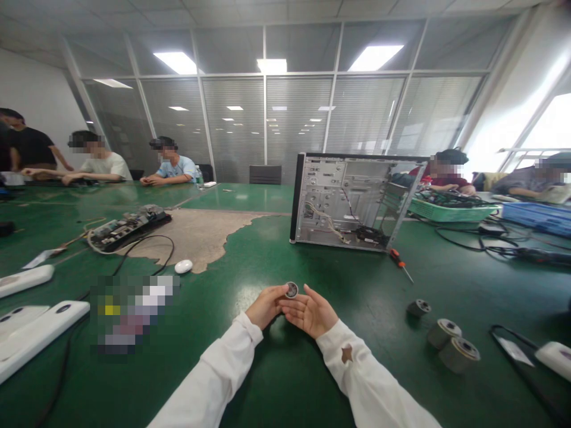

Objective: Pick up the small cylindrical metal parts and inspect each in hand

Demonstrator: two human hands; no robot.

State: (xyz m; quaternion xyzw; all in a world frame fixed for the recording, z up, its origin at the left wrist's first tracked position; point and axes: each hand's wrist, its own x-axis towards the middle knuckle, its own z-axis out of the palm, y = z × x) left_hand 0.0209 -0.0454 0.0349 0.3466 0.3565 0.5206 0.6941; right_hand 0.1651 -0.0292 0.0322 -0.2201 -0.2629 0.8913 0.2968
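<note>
Above the green table (250, 368), my left hand (266, 304) grips a small round metal part (291, 290) between thumb and fingers. My right hand (312, 313) is beside it, palm turned up, thumb raised and apart from the fingers. Its fingertips meet the left hand just under the part, and nothing is seen held in its palm. Several grey metal cylinders stand to the right, among them a smaller one (418, 307) and a larger one (459, 355). An orange-handled screwdriver (397, 259) lies behind them.
An open computer case (330, 196) stands beyond my hands. At left are a circuit assembly (129, 229), a white mouse-like object (183, 266), white power strips (40, 342) and cables. A green basket (450, 210) and a blue basket (535, 217) sit at right. Several people sit around the table.
</note>
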